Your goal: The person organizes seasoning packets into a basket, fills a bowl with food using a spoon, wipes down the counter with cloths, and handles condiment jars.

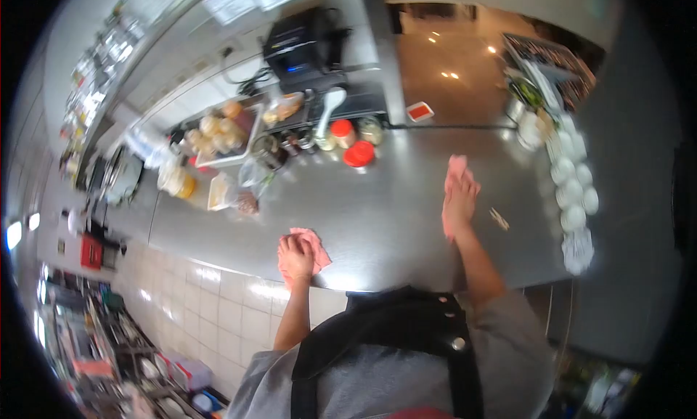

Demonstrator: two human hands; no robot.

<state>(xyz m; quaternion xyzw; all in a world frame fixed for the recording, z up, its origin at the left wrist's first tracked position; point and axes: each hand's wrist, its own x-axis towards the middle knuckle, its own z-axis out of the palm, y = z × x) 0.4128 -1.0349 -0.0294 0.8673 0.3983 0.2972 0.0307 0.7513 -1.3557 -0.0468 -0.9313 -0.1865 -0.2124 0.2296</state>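
Note:
My left hand (296,259) presses a crumpled pink cloth (314,246) onto the steel counter (363,223) near its front edge, fingers curled over it. Farther right and deeper on the counter, my right hand (459,201) lies on a second pink cloth (457,166), which sticks out beyond the fingertips and along the hand's left side. Just right of that hand are a few small thin sticks or clips (499,218), too small to make out.
Red-lidded jars (359,154), a tray of bottles (225,137) and a white container (219,191) stand at the back left. White cups or bowls (572,194) line the right side. A small dish of red sauce (420,112) sits at the back, a black machine (298,49) behind.

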